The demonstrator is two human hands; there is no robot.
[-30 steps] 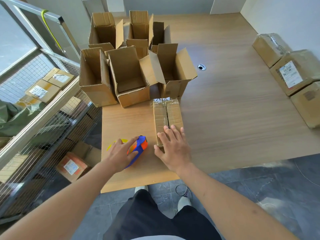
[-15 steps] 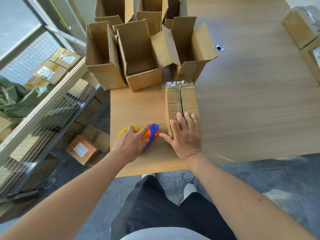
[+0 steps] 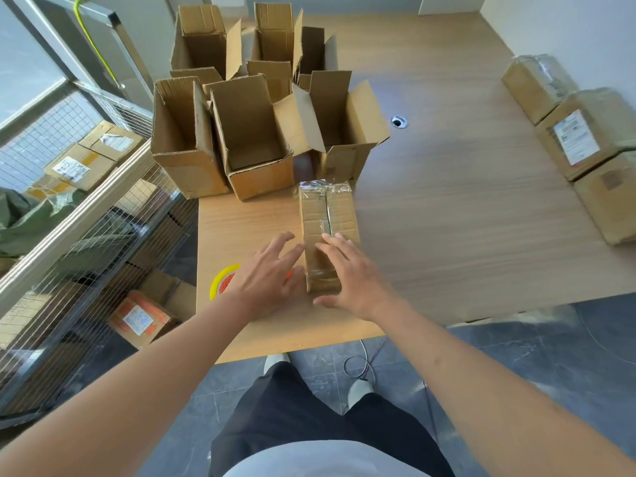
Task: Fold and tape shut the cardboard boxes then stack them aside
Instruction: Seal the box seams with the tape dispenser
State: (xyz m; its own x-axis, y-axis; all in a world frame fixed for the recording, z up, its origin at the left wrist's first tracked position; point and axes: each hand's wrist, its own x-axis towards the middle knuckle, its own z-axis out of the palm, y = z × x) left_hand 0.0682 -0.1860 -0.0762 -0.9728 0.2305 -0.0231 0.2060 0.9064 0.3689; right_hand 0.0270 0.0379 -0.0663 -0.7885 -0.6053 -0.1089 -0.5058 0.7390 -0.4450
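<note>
A narrow closed cardboard box point(image 3: 327, 215) lies flat on the wooden table point(image 3: 464, 218), clear tape running along its seam. My right hand point(image 3: 351, 277) rests on its near end with the fingers spread straight. My left hand point(image 3: 266, 273) hovers open just left of the box, fingers stretched toward its side. Under the left hand lies the tape dispenser point(image 3: 222, 282); only its yellow roll and an orange part show. Several open boxes point(image 3: 254, 139) with raised flaps stand behind the closed one.
Taped, labelled boxes point(image 3: 585, 132) sit stacked along the table's right edge. A cable hole point(image 3: 399, 121) lies mid-table. A wire-mesh rack point(image 3: 86, 215) with parcels stands close on the left. The table's near edge is just below my hands.
My left hand has let go of the tape dispenser and moved right toward the box's side. My right hand stays on the box's near end.
</note>
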